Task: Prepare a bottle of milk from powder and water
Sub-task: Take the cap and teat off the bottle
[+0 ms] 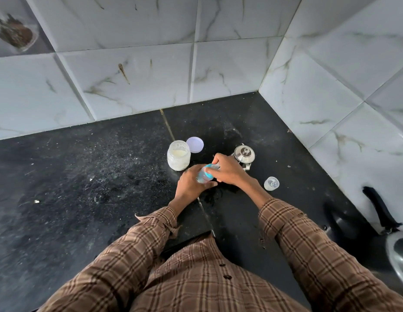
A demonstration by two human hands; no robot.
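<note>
Writing: no brand, label or lettering can be read on any item; the bottle's markings are too blurred to make out.
Landmark: the powder jar point(178, 155), a clear open jar with pale powder inside, stands upright on the black counter point(83, 176) near the tiled back wall point(128, 64).
Jar lid: a pale lilac lid point(195, 144) lies flat just behind and to the right of the jar, close to its rim.
Baby bottle: the baby bottle point(204, 175), clear with a blue collar, is held tilted just in front and to the right of the jar, above the counter, between both hands.
Left hand: the left hand point(189, 186) wraps its fingers round the bottle's body from below and the left, thumb lying along the near side.
Right hand: the right hand point(227, 170) reaches over from the right, fingers curled onto the blue collar and top end of the bottle; whether it is turning cannot be told.
Arms: both forearms come up from the near edge in brown checked sleeves point(308, 244), wrists bare.
Steel pot: a small lidded steel pot point(244, 155) stands well to the right of the jar, just behind the right hand.
Clear cap: a clear cap point(271, 183) sits on the counter farther right of the jar, beyond the right wrist.
Pan: a dark-handled pan point(396, 248) shows at the far right edge, well apart from the jar.
</note>
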